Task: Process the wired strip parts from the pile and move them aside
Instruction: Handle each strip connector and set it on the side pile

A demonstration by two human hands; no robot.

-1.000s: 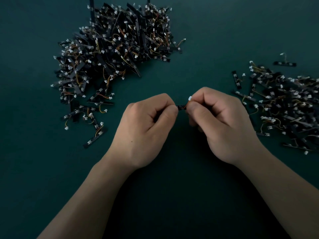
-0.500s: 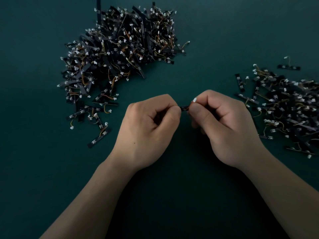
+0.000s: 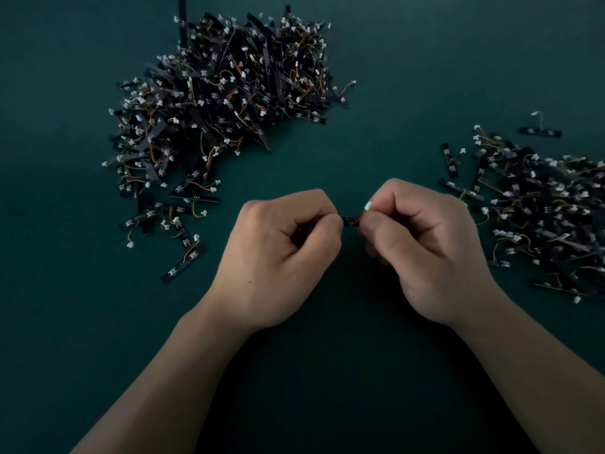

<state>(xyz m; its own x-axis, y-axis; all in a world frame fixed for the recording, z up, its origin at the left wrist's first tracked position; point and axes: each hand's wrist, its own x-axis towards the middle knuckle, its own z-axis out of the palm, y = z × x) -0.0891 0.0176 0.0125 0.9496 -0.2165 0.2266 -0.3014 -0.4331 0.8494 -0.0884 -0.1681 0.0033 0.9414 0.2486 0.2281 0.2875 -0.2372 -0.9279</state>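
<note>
A small black wired strip part (image 3: pixel 351 220) is held between both hands at the middle of the dark green mat. My left hand (image 3: pixel 278 253) pinches its left end with thumb and forefinger. My right hand (image 3: pixel 429 247) pinches its right end, where a white connector (image 3: pixel 369 205) pokes up above the thumb. Most of the strip is hidden by the fingers. A big pile of black strips with white connectors and orange wires (image 3: pixel 222 93) lies at the upper left. A second, flatter pile of the same parts (image 3: pixel 543 208) lies at the right.
Loose strips (image 3: pixel 183 263) trail from the big pile toward my left hand. A lone strip (image 3: pixel 540 132) lies above the right pile. The dark green mat (image 3: pixel 376 126) covers the whole view.
The hands have stayed together on the same strip part with almost no motion. The view has shifted slightly, so both piles sit a little lower and further right.
</note>
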